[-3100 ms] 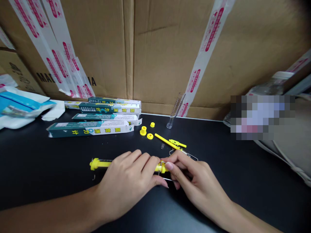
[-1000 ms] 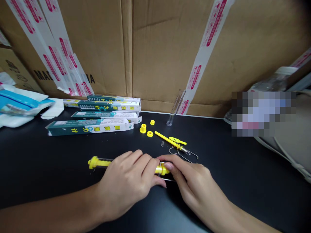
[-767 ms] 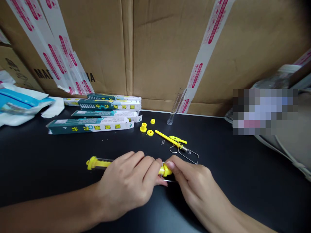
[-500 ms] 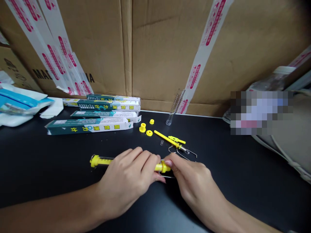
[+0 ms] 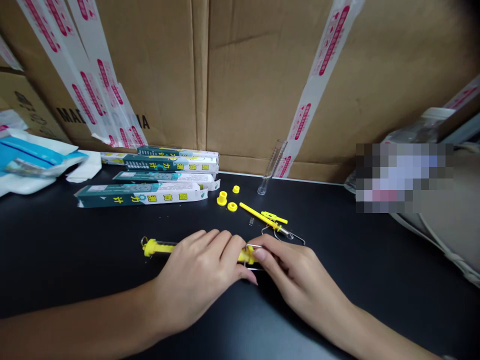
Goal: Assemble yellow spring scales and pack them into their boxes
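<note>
My left hand point(image 5: 206, 272) is wrapped round the middle of a yellow spring scale point(image 5: 162, 248) with a clear tube, lying crosswise above the table. A metal ring sticks out at its left end. At the right end, my right hand point(image 5: 300, 272) pinches a bent wire hook point(image 5: 254, 245) against the yellow cap; its fingertips partly hide both. Just beyond my hands lie a yellow rod point(image 5: 257, 215), a flat yellow piece point(image 5: 275, 217) and a small spring point(image 5: 251, 221). Further left are a flanged yellow cap point(image 5: 222, 199), a yellow ring point(image 5: 232, 206) and a small yellow cap point(image 5: 236, 189).
An empty clear tube point(image 5: 267, 175) stands upright near the back. Several slim printed boxes point(image 5: 142, 195) lie at the back left, beside a blue and white packet point(image 5: 33, 160). A large cardboard box point(image 5: 243, 90) walls the rear. A plastic bottle point(image 5: 416, 130) and a beige bag point(image 5: 446, 210) are at right.
My right fingers have shifted over the cap end, and more of the bent wire shows beside them. My left hand keeps its hold. The whole view has shifted slightly.
</note>
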The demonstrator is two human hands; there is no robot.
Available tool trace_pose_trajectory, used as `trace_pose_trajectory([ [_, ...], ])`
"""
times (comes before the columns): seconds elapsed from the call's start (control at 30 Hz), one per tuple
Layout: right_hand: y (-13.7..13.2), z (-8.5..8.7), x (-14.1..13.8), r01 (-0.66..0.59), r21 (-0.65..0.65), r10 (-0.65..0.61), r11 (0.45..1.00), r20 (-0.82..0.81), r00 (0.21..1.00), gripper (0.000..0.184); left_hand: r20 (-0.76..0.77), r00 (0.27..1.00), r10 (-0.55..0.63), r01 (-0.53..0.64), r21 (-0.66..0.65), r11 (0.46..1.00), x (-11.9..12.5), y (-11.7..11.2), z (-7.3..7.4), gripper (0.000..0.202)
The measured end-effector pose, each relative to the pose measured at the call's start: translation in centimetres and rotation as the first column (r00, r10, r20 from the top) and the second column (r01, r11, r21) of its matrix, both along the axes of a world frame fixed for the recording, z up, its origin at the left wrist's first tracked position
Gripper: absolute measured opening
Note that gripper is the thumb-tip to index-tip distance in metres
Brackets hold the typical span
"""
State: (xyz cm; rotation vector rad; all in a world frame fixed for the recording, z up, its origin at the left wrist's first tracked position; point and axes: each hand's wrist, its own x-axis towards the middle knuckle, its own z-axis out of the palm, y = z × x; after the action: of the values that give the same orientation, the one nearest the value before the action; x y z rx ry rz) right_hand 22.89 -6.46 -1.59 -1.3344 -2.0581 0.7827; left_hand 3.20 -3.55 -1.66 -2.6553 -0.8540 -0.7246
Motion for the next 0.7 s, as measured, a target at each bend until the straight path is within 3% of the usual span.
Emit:
trace_pose_trajectory([
  [0.23,0.21,0.35,0.30,-0.043,-0.050,0.045,0.998,0.040,0.998,0.019,0.029,0.999,-0.019,0.020,-0.051,0.998,-0.09,-0.03,-0.08,0.033],
  [0.7,0.33,0.20,0.25,-0.027,-0.143,0.023,0.989,-0.030,0.999,0.018,0.027,0.999,-0.021,0.023,-0.096,0.995,-0.21,-0.07,-0.05,0.034],
])
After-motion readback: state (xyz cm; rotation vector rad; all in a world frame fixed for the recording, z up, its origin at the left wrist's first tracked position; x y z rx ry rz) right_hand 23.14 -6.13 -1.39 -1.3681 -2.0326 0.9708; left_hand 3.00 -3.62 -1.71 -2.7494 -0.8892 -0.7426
